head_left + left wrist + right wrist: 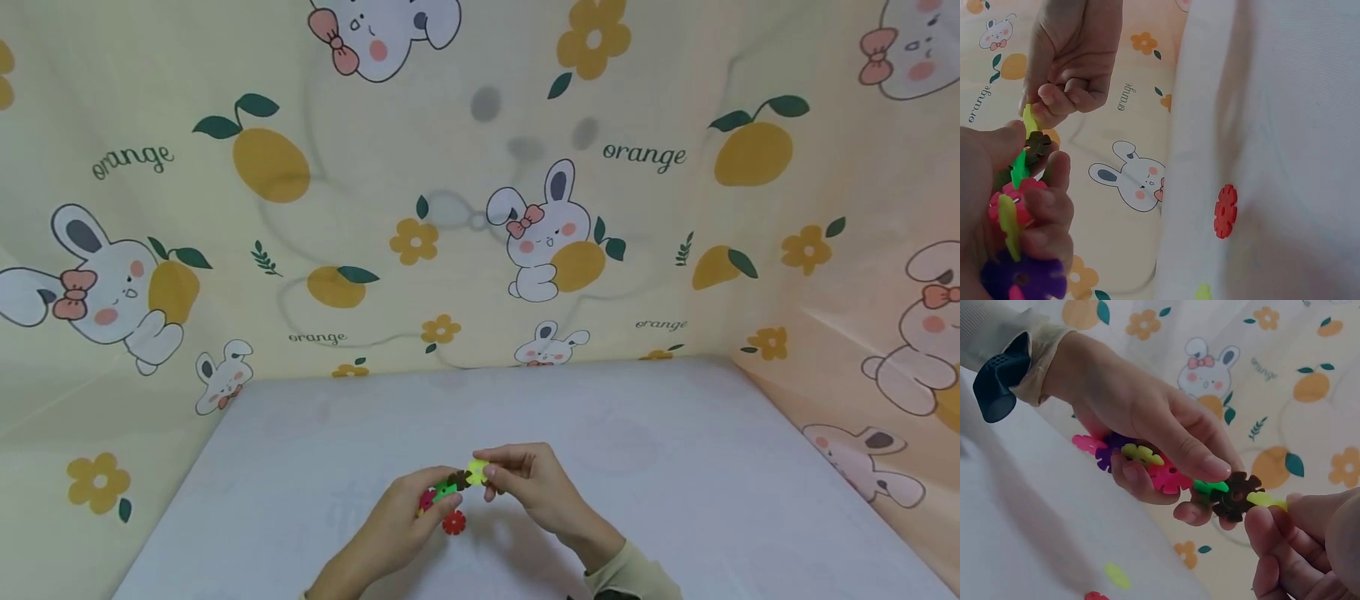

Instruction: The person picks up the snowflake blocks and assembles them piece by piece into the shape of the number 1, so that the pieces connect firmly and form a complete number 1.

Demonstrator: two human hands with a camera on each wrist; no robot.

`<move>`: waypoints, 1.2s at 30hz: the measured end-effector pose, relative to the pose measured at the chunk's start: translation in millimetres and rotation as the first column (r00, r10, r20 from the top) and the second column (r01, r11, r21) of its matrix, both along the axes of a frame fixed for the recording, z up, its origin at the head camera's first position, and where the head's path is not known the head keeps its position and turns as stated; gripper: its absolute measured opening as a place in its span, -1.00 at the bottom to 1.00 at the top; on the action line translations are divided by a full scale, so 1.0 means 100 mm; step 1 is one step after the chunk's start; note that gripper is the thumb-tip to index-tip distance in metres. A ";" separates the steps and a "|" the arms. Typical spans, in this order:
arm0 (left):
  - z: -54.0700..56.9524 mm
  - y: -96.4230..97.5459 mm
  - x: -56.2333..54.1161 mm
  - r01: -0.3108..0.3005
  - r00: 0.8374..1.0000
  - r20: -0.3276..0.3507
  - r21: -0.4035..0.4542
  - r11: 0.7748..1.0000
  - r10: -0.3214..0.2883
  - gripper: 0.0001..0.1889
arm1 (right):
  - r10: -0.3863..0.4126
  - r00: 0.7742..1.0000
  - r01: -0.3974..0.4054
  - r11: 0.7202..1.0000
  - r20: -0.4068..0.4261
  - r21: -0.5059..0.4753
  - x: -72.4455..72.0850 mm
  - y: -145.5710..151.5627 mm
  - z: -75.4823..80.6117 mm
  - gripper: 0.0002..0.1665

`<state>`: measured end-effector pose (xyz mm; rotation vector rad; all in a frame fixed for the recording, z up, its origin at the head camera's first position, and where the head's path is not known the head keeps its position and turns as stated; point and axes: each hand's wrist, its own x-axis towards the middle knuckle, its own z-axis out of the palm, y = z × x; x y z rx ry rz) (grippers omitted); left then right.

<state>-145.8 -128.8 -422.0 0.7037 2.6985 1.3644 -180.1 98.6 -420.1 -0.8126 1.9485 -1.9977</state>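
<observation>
My left hand (401, 517) grips a chain of interlocking notched plastic discs between thumb and fingers. In the right wrist view the chain runs from a pink disc (1087, 444) through purple, yellow and pink ones to a green disc (1211, 487) and a brown disc (1237, 496). At the far end, a bright yellow disc (477, 472) meets the brown one edge to edge, pinched by thumb and index finger of my right hand (543, 492). Below the hands, a red disc (453, 522) lies on the white table.
Another yellow-green disc (1116, 575) lies on the white-covered table (660, 442) near the red one. A patterned cloth (465, 267) with rabbits and oranges stands behind the table and along both sides. A dark band (1004, 378) sits around the left cuff.
</observation>
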 end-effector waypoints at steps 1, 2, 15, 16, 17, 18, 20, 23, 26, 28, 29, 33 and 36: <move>0.00 0.00 0.00 0.000 1.000 0.004 0.004 1.000 0.000 -0.52 | -0.003 1.000 0.003 1.000 0.003 0.003 0.00 -0.01 0.00 -0.55; 0.00 0.00 0.00 0.001 1.000 0.013 0.010 1.000 -0.001 -0.52 | -0.005 1.000 0.005 1.000 0.007 0.008 0.00 -0.01 -0.01 -0.56; 0.06 -0.04 -0.03 0.005 0.974 0.220 0.240 0.971 -0.060 -0.73 | -0.082 0.997 0.079 0.990 0.017 0.120 0.00 -0.04 0.02 -0.53; 0.07 -0.05 -0.03 0.000 0.974 0.220 0.243 0.970 -0.055 -0.73 | -0.086 0.996 0.083 0.989 0.021 0.120 -0.01 -0.04 0.01 -0.53; 0.08 -0.06 -0.03 -0.008 0.974 0.223 0.245 0.969 -0.049 -0.73 | -0.089 0.996 0.086 0.989 0.023 0.121 -0.01 -0.04 0.00 -0.54; 0.08 -0.07 -0.03 -0.015 0.974 0.223 0.250 0.968 -0.043 -0.74 | -0.089 0.996 0.086 0.989 0.024 0.121 -0.01 -0.05 -0.01 -0.54; 0.09 -0.10 -0.04 -0.023 0.976 0.214 0.254 0.967 -0.033 -0.74 | -0.086 0.996 0.082 0.988 0.027 0.128 -0.03 -0.06 -0.06 -0.57; 0.09 -0.13 -0.05 -0.028 0.980 0.197 0.274 0.961 -0.028 -0.75 | -0.073 0.997 0.070 0.985 0.014 0.156 -0.05 -0.09 -0.14 -0.59; 0.09 -0.17 -0.06 -0.038 0.981 0.195 0.288 0.957 -0.020 -0.74 | -0.061 0.998 0.059 0.981 0.004 0.184 -0.07 -0.12 -0.23 -0.59; 0.10 -0.19 -0.07 -0.048 0.980 0.199 0.298 0.953 -0.013 -0.73 | -0.057 0.998 0.056 0.978 0.001 0.202 -0.08 -0.15 -0.30 -0.60; 0.11 -0.19 -0.07 -0.054 0.979 0.203 0.301 0.952 -0.009 -0.72 | -0.054 0.999 0.053 0.976 -0.003 0.211 -0.08 -0.16 -0.33 -0.61; 0.13 -0.21 -0.07 -0.059 0.978 0.207 0.308 0.949 -0.006 -0.70 | -0.047 0.998 0.055 0.961 -0.035 0.270 -0.11 -0.21 -0.47 -0.64; 0.14 -0.21 -0.07 -0.069 0.976 0.216 0.303 0.950 0.002 -0.69 | -0.036 0.999 0.046 0.942 -0.035 0.333 -0.12 -0.26 -0.55 -0.66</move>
